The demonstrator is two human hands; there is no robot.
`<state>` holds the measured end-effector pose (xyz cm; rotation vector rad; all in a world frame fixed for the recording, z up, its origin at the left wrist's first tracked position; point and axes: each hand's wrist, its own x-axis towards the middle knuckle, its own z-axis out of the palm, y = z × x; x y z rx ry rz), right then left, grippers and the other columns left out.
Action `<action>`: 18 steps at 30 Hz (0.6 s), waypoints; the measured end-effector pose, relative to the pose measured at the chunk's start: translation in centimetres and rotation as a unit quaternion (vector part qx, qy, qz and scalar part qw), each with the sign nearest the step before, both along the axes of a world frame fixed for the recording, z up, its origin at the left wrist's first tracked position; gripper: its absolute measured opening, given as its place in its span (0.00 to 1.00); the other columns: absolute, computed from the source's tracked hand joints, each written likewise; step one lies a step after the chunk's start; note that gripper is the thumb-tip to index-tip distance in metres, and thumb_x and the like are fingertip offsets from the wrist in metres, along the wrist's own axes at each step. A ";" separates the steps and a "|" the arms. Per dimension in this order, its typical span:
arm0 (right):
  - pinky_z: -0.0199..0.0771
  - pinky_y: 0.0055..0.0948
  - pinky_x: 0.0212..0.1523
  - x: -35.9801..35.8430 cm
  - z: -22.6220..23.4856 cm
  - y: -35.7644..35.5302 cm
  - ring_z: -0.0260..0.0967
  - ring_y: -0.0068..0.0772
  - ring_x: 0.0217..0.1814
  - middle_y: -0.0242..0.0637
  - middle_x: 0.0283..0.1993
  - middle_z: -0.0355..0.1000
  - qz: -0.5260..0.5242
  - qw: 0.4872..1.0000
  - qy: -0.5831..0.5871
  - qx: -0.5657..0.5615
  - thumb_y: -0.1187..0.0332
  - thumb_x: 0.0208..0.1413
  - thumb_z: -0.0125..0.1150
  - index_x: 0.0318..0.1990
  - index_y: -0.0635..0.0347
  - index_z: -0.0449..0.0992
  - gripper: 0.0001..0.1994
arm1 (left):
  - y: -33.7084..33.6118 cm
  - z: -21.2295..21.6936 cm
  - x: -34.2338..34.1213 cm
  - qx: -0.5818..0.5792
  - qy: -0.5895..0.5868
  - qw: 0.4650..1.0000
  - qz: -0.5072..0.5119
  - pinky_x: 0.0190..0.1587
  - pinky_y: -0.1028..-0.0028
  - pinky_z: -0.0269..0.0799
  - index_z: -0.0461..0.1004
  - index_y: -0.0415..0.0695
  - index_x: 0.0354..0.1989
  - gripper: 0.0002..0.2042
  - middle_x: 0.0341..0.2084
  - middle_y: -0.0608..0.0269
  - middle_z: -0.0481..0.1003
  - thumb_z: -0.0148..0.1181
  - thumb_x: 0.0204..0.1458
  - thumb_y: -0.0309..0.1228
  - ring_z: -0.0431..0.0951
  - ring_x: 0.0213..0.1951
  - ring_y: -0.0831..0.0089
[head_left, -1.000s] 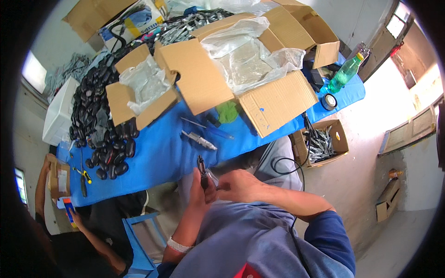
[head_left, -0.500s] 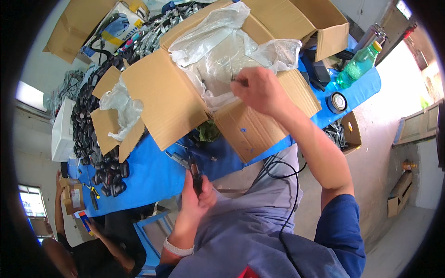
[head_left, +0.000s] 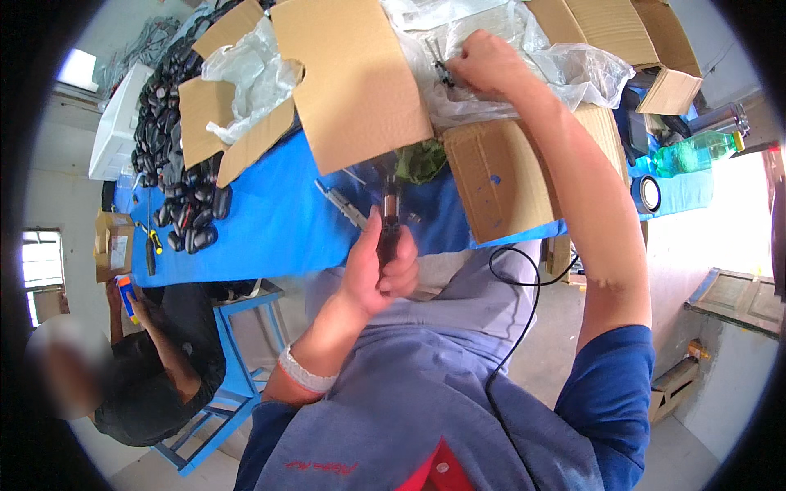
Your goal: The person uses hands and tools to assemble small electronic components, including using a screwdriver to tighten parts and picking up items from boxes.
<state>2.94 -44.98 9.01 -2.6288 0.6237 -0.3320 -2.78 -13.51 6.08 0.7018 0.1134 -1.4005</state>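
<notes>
Around you, a blue-covered table point(head_left: 270, 229), a blue stool point(head_left: 237, 360) on pale concrete floor point(head_left: 565, 344), bright window point(head_left: 41, 262) at your left, whitish walls.

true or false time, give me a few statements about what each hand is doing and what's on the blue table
1. The right hand reaches into the plastic bag lining a cardboard box. True.
2. The left hand is empty. False: it grips a dark tool, held upright near the table's edge.
3. A green bottle lies at the right end of the blue table. True.
4. The dark parts are piled on the floor. False: they lie on the table, to the left.
5. Both hands are inside the box. False: only the right one.
</notes>
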 end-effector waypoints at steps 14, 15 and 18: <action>0.68 0.22 0.25 -18.5 2.0 17.5 0.68 0.21 0.23 0.35 0.28 0.72 -0.031 0.857 -0.133 0.496 0.69 0.60 0.54 0.41 0.67 0.74 0.09 | 1.1 0.0 -1.3 -0.031 -0.018 0.999 -0.039 0.10 0.79 0.46 0.64 0.47 0.20 0.30 0.07 0.75 0.52 0.34 0.59 0.61 0.50 0.07 0.82; 0.69 0.22 0.25 -18.7 1.2 18.4 0.68 0.22 0.24 0.36 0.30 0.71 -0.022 0.856 -0.138 0.498 0.68 0.60 0.55 0.43 0.67 0.74 0.10 | 1.2 0.0 -1.7 -0.027 -0.019 0.998 -0.050 0.10 0.79 0.46 0.64 0.47 0.20 0.30 0.07 0.75 0.52 0.34 0.59 0.61 0.50 0.07 0.82; 0.68 0.21 0.25 -18.8 0.6 20.4 0.69 0.20 0.25 0.34 0.26 0.72 0.022 0.814 -0.167 0.557 0.68 0.60 0.55 0.43 0.68 0.73 0.11 | 1.5 0.3 -2.7 0.005 -0.041 0.997 -0.072 0.11 0.79 0.47 0.64 0.49 0.20 0.29 0.07 0.76 0.51 0.36 0.58 0.63 0.50 0.07 0.82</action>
